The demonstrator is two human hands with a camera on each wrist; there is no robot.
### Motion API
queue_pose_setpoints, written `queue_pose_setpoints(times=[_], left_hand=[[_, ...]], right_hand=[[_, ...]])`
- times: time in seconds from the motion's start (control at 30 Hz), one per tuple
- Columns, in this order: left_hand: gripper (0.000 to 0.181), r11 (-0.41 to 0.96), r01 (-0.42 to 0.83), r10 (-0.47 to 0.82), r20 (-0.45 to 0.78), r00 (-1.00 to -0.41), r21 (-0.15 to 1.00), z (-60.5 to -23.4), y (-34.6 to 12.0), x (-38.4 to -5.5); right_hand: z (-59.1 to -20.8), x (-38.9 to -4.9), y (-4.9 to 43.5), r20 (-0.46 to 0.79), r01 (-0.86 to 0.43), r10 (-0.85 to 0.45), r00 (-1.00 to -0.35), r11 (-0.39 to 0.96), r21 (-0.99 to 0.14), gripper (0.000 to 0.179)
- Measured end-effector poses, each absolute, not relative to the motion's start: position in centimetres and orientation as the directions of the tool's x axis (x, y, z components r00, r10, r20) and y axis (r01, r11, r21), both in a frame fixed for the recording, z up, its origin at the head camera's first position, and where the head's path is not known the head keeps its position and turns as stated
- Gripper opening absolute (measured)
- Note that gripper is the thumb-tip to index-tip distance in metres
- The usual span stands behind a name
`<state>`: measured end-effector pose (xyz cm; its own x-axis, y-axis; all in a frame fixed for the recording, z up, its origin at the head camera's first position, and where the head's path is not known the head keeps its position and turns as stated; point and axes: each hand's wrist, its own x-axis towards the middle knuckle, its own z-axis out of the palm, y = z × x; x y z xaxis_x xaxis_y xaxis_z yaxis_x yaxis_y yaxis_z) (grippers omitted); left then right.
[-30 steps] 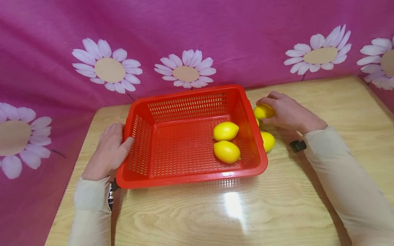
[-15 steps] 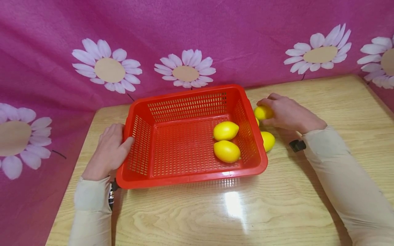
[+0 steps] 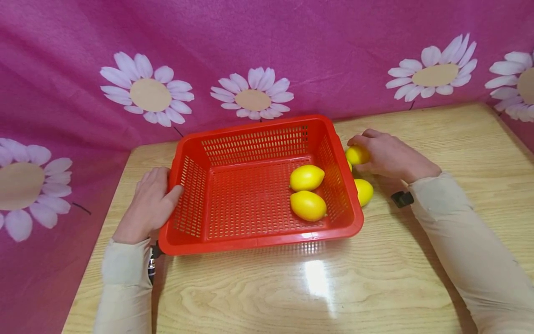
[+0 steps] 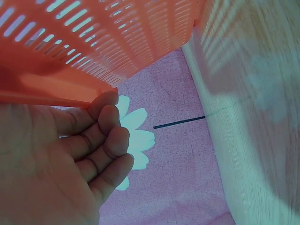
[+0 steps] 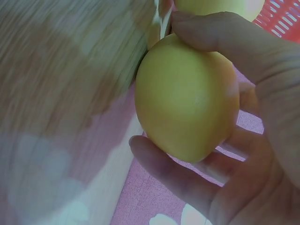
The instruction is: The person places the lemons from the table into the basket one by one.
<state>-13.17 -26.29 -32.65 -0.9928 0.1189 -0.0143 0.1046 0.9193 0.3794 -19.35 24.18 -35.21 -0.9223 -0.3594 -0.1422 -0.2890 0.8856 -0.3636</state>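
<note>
A red plastic basket with slotted walls stands on the table. At its left rim my left hand holds on, thumb over the edge and fingers outside; the left wrist view shows those fingers bent beside the rim. Two yellow lemons, one behind and one in front, lie inside near the right wall. Beyond that wall my right hand grips another lemon between thumb and fingers. Close by are a lemon and part of another, partly hidden by the basket.
The wood-grain table runs back to a magenta cloth printed with white daisies, which hangs right behind the basket. A dark wrist camera sits under the right cuff, and another beside the left.
My right hand has shifted very slightly toward me with the lemon in its grip. The left hand and the basket stay where they were.
</note>
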Motion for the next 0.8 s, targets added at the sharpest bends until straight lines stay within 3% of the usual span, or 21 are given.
queue_pose_setpoints(times=[0.5,0.8], left_hand=[[0.040,0.920,0.104,0.120,-0.018,-0.993,0.378,-32.58,-26.33,-13.15],[0.038,0.922,0.127,0.135,0.005,-0.991,0.366,-32.68,-26.36,-13.17]], right_hand=[[-35.06,-19.19,24.21,-0.132,-0.318,-0.385,-0.913,0.878,-0.359,0.060],[-34.76,-18.99,24.36,-0.059,-0.364,-0.405,-0.912,0.869,-0.334,0.060]])
